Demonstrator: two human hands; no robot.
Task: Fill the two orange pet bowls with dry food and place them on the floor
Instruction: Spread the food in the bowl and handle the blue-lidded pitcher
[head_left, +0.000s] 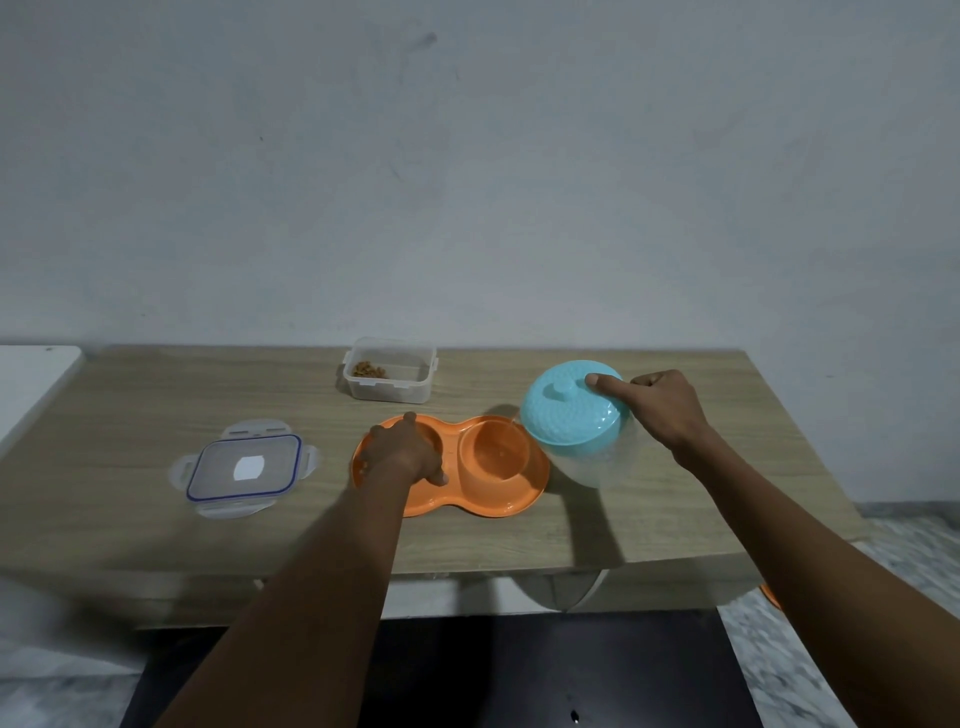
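A: Where is the double bowl?

B: Centre frame, on the table; the left hand lies in its left cup, curled, apparently dropping kibble. Grip contents unclear.

A: And the right hand?

B: Right of centre, clasping the jug, thumb pinning the lid, tilted towards the bowl. Upper centre: the tub, nearly empty.

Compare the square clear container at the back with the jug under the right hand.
The square container stands open and upright, with some dry food inside; the jug is round, tilted, capped by a blue lid and gripped by the right hand. Both are translucent plastic.
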